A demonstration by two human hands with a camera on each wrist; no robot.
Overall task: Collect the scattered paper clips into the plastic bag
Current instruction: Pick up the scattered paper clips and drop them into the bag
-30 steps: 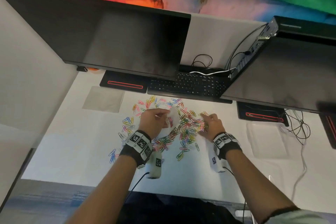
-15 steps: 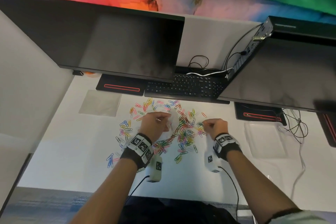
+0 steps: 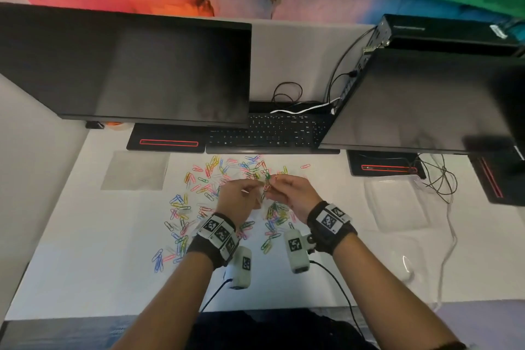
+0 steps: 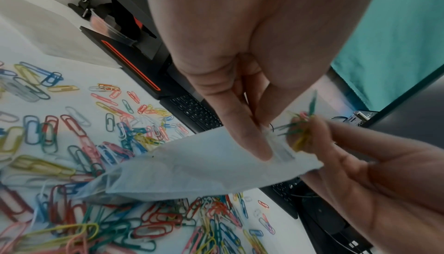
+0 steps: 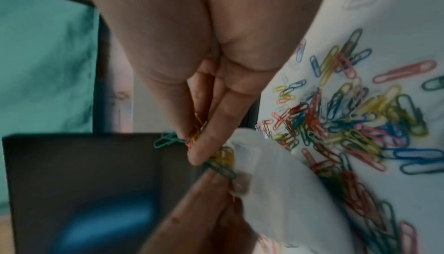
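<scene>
Coloured paper clips (image 3: 199,202) lie scattered over the white desk (image 3: 85,236), also filling the left wrist view (image 4: 84,153) and the right wrist view (image 5: 355,121). My left hand (image 3: 241,196) pinches the top edge of a clear plastic bag (image 4: 204,168), which hangs slack down to the desk. My right hand (image 3: 289,190) pinches a small bunch of paper clips (image 5: 216,155), green and yellow among them, right at the bag's mouth (image 5: 245,155). Both hands are raised above the pile, almost touching.
A black keyboard (image 3: 270,133) lies just behind the clips, under two dark monitors (image 3: 142,71) (image 3: 426,99). Black stands with red stripes (image 3: 167,142) (image 3: 386,169) flank it. Cables (image 3: 437,179) trail at the right. A clear sheet (image 3: 133,170) lies at the left.
My right hand has lifted off the pile with a bunch of clips and moved left to the bag's mouth. My left hand has raised the bag slightly.
</scene>
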